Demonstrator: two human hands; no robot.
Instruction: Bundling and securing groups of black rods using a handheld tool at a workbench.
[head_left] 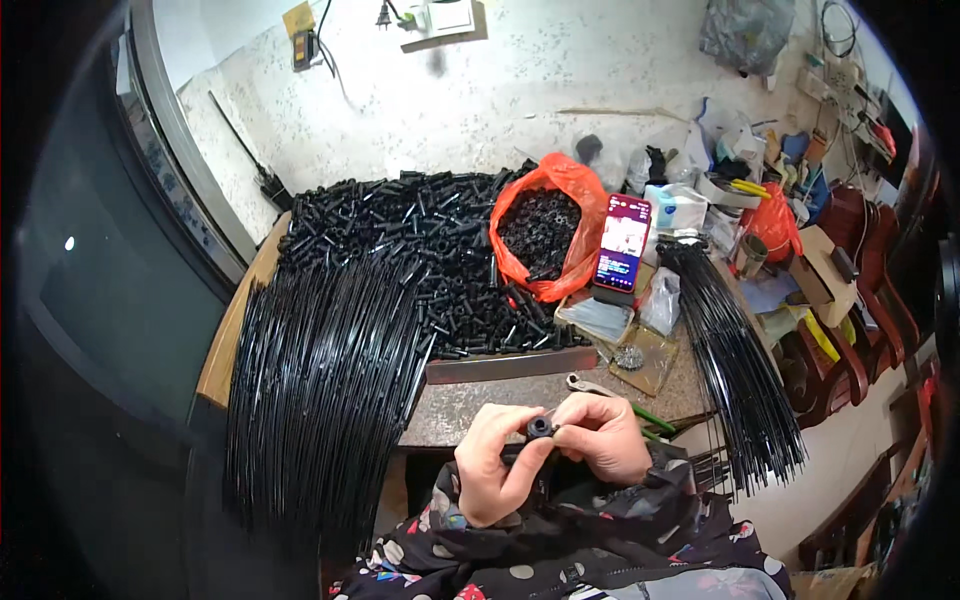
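Just past the table's near edge, my left hand (497, 465) pinches a small black plastic cylinder (540, 427) between thumb and fingers. Its round end, with a hole in the middle, faces up. My right hand (605, 440) is closed beside it, thumb and forefinger pressed together at the cylinder's right side. Whatever tiny thing those fingertips hold is too small to make out. Right behind the hands lie pliers (640, 408) with green handles. Beyond a low metal bar (510, 366) spreads a large heap of black plastic tubes (400, 215).
Long thin black rods (315, 370) hang over the front left edge; another rod bundle (735, 370) lies right. An orange-red bag (575, 180) holds small black rings. A lit phone (622, 245) stands beside it, near a shallow tray (597, 318). Clutter fills the back right.
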